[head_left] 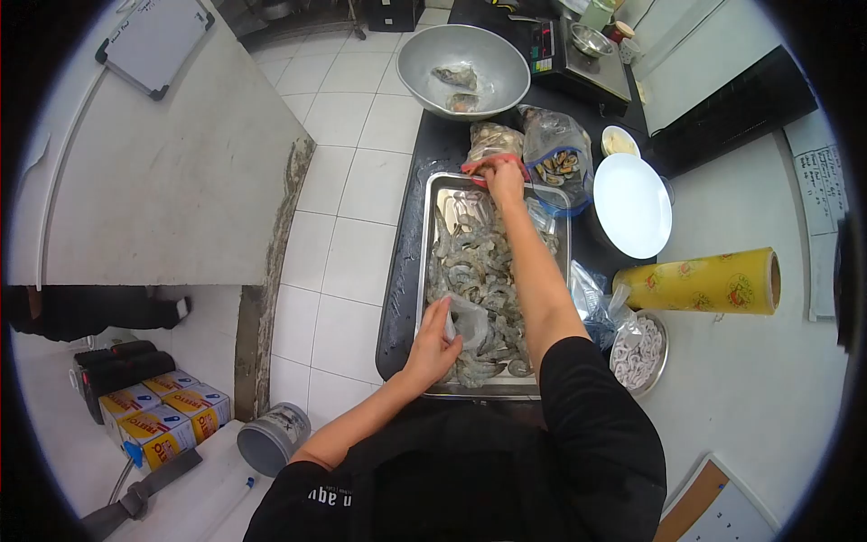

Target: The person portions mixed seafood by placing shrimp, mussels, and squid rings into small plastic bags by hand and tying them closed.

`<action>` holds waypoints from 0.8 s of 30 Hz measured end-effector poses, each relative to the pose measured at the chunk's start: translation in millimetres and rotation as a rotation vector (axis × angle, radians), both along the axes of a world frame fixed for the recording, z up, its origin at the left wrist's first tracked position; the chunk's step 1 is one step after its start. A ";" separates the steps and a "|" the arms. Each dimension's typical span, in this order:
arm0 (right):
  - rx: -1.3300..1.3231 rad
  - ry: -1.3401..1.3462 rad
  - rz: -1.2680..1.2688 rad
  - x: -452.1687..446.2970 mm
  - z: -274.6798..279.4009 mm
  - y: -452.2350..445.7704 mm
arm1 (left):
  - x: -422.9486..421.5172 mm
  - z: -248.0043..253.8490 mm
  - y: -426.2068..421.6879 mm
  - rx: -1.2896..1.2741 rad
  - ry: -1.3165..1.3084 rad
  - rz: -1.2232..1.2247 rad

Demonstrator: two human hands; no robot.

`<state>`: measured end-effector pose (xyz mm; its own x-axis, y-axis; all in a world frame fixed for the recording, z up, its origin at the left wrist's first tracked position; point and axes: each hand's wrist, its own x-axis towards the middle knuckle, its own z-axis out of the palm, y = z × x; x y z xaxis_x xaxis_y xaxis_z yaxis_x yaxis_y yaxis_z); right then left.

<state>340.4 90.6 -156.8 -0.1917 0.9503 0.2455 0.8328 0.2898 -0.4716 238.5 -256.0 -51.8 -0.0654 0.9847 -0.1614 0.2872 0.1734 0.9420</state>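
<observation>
A metal tray [429,244] full of grey shrimp [479,262] lies on the dark counter. My left hand [435,348] holds a clear plastic container [467,321] tilted over the shrimp near the tray's lower left. Beyond the tray's far edge, my right hand [503,173] is closed at the red-edged mouth of a plastic bag of shellfish [495,142]; whether its fingers grip the bag or something inside is hard to see. Right of it stands a bag of mussels [558,158] with a blue edge.
A large metal bowl [415,72] with fish pieces stands at the back. A scale [596,77], a white bowl [632,206], a yellow film roll [700,282] and a bowl of pale rings [638,354] are on the right. A grey bucket [271,440] is lower left.
</observation>
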 end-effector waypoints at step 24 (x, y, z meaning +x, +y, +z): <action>-0.375 -0.378 0.073 -16.4 21.0 9.2 | 20.5 -18.5 -23.9 -0.012 0.056 -0.020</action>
